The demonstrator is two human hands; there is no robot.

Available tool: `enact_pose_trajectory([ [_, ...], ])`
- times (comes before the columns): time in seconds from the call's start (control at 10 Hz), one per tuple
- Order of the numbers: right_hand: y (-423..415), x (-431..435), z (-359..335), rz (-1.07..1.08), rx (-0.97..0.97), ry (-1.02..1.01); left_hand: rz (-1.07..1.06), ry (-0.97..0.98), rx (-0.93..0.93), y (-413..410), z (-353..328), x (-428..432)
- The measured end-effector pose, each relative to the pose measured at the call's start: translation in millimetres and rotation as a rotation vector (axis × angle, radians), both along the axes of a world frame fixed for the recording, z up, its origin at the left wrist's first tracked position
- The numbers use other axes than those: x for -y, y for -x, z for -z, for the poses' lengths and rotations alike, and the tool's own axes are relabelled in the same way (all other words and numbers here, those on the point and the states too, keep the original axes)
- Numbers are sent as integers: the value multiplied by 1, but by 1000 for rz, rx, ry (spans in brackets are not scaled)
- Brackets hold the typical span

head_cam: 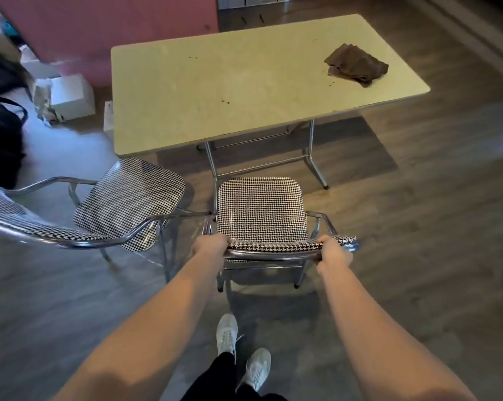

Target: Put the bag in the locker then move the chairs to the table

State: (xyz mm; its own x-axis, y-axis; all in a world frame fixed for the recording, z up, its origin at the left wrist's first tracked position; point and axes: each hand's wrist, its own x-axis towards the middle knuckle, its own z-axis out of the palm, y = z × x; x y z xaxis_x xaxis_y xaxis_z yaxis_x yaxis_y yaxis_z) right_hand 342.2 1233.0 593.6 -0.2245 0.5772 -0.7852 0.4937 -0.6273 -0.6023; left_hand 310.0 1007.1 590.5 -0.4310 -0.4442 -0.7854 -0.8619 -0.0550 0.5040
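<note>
Under my feet runs a dark wood-plank floor [418, 256]. Far ahead on my left stands a pink wall [99, 24], with white boxes [70, 94] on the floor near its base. Soft light falls from above, throwing shadows on the boards.

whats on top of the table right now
On the table there is only a crumpled brown cloth near its far right corner, plus a few small dark spots. Whether anything lies under the cloth cannot be seen.
</note>
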Motion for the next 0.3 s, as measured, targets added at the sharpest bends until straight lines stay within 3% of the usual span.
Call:
enact_pose_trajectory([
  [0.2, 4, 3, -25, -219, 162, -177, 133, -33, 1, 6, -19, -3],
  [0.3, 17, 10, -63, -360, 114, -326, 118, -53, -121, 15, -30, -4],
])
